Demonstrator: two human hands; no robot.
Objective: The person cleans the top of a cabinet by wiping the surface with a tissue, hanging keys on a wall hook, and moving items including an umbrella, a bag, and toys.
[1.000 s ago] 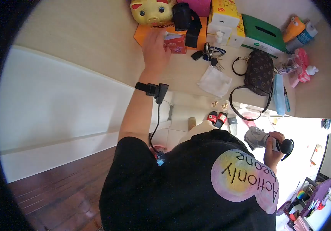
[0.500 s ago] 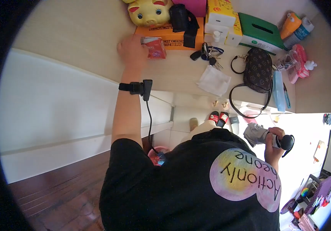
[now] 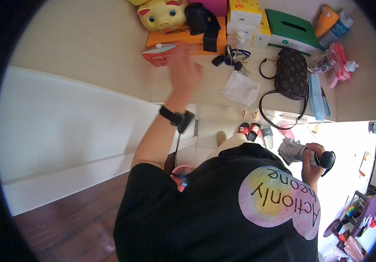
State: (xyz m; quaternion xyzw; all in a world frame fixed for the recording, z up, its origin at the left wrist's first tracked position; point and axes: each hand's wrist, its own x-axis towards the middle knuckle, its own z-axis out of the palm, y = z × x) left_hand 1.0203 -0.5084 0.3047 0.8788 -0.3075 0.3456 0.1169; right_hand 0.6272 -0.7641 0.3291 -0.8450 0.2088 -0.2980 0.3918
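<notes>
My left hand (image 3: 184,73), smeared by motion, is over the shelf just beside a small red box (image 3: 158,56) with a pale top. Whether its fingers touch the box is hard to make out. A black strap with a small device (image 3: 180,118) is round that wrist. Lower right, my right hand (image 3: 312,162) is closed around a folded grey umbrella (image 3: 291,150) with a black handle end. Behind the red box lies an orange box (image 3: 183,38), and a yellow piggy bank (image 3: 162,16) sits by it.
Keys (image 3: 236,59), a white cloth (image 3: 241,88), a brown patterned handbag (image 3: 292,74) and a blue mask (image 3: 315,98) lie along the shelf. A green tissue box (image 3: 293,31) stands at the back. Slippers (image 3: 249,131) are on the floor below.
My left hand has moved right, away from the red box's left side. The red box now sits further left and is turned. My right hand still holds the umbrella.
</notes>
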